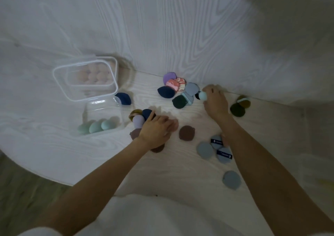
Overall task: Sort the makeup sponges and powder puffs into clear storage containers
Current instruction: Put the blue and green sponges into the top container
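Note:
My right hand (215, 100) pinches a light blue makeup sponge (202, 95) beside a pile of puffs in purple, pink, navy and dark green (178, 89). My left hand (156, 129) rests over a cluster of puffs, its fingers on a lilac sponge (138, 121) and a navy puff (147, 113); whether it grips them I cannot tell. A clear container (101, 116) at the left holds three teal sponges (95, 127). Behind it a lidded clear box (86, 78) holds several beige sponges.
Loose puffs lie around: a brown one (187, 133), grey-blue ones (215, 150) (231, 180) under my right forearm, olive ones (239, 106) at the right, a navy one (123, 98) by the containers. A wall edge runs just behind the pile. The table's rounded edge is at the lower left.

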A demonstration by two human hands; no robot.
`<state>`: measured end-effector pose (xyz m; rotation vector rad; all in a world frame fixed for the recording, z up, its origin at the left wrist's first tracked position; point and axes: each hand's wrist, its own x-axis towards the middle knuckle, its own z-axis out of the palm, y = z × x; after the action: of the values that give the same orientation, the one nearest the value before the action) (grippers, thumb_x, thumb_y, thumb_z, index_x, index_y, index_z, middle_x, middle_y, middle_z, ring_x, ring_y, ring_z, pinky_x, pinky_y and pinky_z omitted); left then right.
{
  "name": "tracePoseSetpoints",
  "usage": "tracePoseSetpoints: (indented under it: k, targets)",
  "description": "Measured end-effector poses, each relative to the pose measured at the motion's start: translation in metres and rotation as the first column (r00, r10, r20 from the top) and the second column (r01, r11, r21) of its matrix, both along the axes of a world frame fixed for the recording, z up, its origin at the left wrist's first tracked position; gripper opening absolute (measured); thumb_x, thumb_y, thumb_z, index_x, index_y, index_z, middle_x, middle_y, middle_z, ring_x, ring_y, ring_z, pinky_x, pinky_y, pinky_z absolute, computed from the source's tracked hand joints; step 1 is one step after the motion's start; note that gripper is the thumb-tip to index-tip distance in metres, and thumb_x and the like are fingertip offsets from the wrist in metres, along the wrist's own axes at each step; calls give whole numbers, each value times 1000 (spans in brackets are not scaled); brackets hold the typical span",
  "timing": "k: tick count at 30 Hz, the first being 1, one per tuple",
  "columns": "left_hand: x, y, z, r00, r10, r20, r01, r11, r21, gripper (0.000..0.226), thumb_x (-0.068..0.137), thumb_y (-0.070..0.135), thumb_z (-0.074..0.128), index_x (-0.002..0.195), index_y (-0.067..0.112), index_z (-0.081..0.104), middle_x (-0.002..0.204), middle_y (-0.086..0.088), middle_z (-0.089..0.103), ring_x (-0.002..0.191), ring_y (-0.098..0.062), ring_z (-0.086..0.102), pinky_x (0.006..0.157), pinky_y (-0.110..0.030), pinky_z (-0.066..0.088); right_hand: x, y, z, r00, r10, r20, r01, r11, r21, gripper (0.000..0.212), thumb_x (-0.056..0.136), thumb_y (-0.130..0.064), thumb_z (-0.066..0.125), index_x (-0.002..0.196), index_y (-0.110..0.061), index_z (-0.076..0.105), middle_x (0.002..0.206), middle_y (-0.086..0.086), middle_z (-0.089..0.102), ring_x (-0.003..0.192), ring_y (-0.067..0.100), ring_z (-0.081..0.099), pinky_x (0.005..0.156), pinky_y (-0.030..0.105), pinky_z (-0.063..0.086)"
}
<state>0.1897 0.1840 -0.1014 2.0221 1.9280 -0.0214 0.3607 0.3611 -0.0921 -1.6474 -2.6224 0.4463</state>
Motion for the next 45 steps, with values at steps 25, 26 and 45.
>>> tracePoseSetpoints:
  k: [25, 26, 45]
  targets:
    - [-170, -127, 25, 963, 217, 160, -230, 971, 66, 39, 88, 30, 59, 126, 23, 55, 127, -1, 58, 109, -30, 56, 83, -42, 48, -215, -194, 42, 921, 376, -101, -377, 926, 4, 24, 90, -11, 50, 112, -13, 59, 115, 5, 57, 98, 24, 52, 70, 28, 37]
    - [-171, -128, 24, 961, 225, 161, -240, 967, 86, 37, 87, 28, 61, 123, 22, 58, 123, -1, 61, 105, -30, 58, 78, -41, 49, -219, -195, 42, 910, 414, 1, -414, 909, 49, 21, 90, -11, 49, 109, -14, 59, 111, 4, 59, 100, 23, 50, 72, 29, 34]
    - [-171, -130, 20, 939, 304, 162, -322, 942, 99, 44, 88, 39, 57, 131, 29, 51, 126, -2, 58, 113, -26, 53, 85, -38, 45, -215, -174, 43, 828, 559, 54, -560, 828, 27, 31, 95, -24, 43, 101, -16, 72, 116, -2, 58, 108, 20, 39, 88, 28, 23]
